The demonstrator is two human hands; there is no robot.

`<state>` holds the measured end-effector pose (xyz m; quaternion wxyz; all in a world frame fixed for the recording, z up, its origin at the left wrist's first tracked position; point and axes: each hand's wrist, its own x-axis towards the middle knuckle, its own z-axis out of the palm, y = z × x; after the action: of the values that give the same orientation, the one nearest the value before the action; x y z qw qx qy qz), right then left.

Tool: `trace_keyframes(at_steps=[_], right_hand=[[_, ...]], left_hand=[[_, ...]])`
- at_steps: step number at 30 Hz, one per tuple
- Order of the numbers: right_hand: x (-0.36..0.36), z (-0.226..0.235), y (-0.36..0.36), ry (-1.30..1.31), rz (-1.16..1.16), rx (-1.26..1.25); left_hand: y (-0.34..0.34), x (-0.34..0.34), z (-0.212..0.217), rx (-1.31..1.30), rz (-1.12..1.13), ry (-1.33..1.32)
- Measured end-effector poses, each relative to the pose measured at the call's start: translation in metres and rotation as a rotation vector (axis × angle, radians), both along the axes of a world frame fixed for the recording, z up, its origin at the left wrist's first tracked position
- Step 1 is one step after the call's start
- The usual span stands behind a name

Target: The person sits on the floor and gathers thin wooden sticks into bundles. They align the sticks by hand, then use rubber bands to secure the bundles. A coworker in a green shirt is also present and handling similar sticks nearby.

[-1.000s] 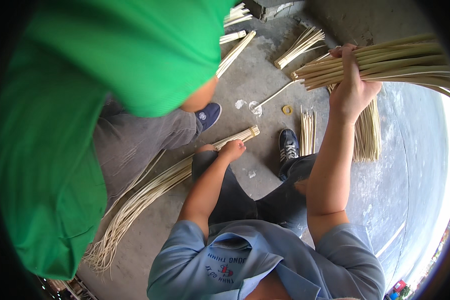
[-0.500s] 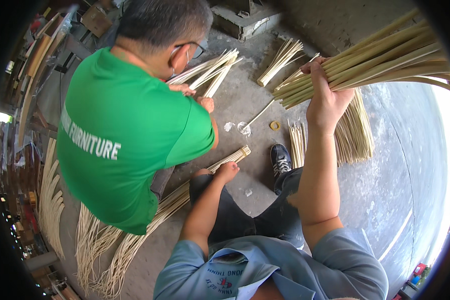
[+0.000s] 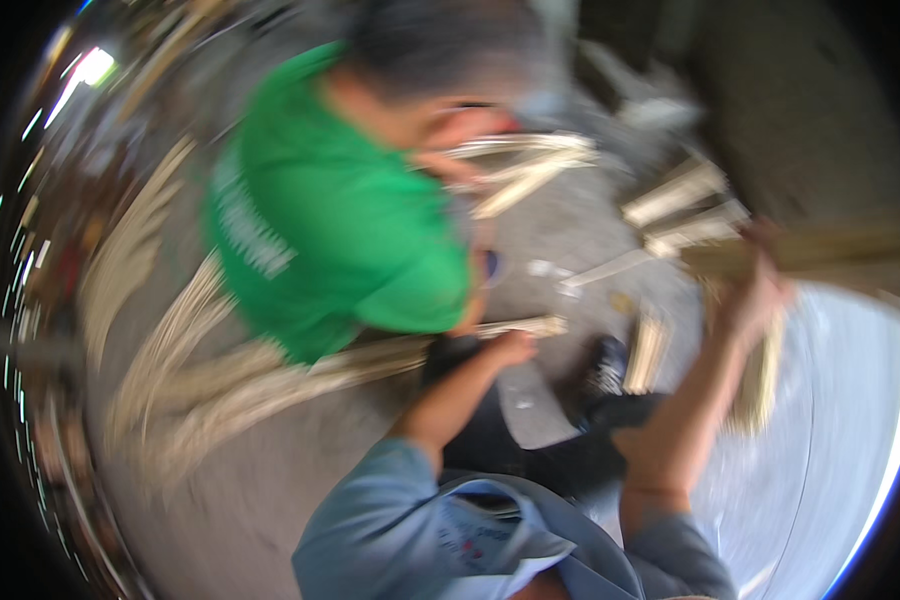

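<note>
My right hand (image 3: pixel 755 290) is raised at the right, its fingers wrapped round a thick bundle of rattan canes (image 3: pixel 840 260) that runs off toward the right rim. My left hand (image 3: pixel 513 348) is curled closed by my left knee; motion blur hides whether anything is in it. Just past it lies the tied end of a long cane bundle (image 3: pixel 545 326), apart from the fingers as far as I can see. Below my right hand a larger bundle of canes (image 3: pixel 758 390) rests on the floor, and a short bundle (image 3: pixel 648 352) lies beside my shoe (image 3: pixel 608 370).
A co-worker in a green shirt (image 3: pixel 360 240) crouches close at my left, hands on another cane bundle (image 3: pixel 545 170). More short canes (image 3: pixel 675 192) lie ahead on the concrete floor (image 3: pixel 260 520). Long loose strands (image 3: pixel 135 250) spread at the far left.
My view has turned, so the scene shifts and blurs. The right hand keeps its grip on the canes, which now point more level. The left hand stays closed near my knee.
</note>
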<state>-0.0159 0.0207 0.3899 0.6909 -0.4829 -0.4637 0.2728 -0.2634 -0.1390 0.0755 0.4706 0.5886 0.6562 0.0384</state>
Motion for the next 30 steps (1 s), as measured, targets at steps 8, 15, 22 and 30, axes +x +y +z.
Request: trace_keyframes(at_steps=[8,15,22,30], right_hand=[[0.0,-0.006,0.0,0.07,0.087,0.054],[0.007,0.001,0.002,-0.141,-0.075,-0.096],[-0.022,0.006,-0.001,0.037,0.115,0.241],[-0.013,0.018,-0.01,0.049,0.064,0.205]], left_hand=[[-0.021,0.011,0.025,0.046,0.168,0.024],[0.012,0.016,0.024,0.1,0.097,0.021],[0.005,0.007,-0.012,0.129,0.147,-0.09],[0.007,0.011,-0.005,0.089,0.071,-0.047]])
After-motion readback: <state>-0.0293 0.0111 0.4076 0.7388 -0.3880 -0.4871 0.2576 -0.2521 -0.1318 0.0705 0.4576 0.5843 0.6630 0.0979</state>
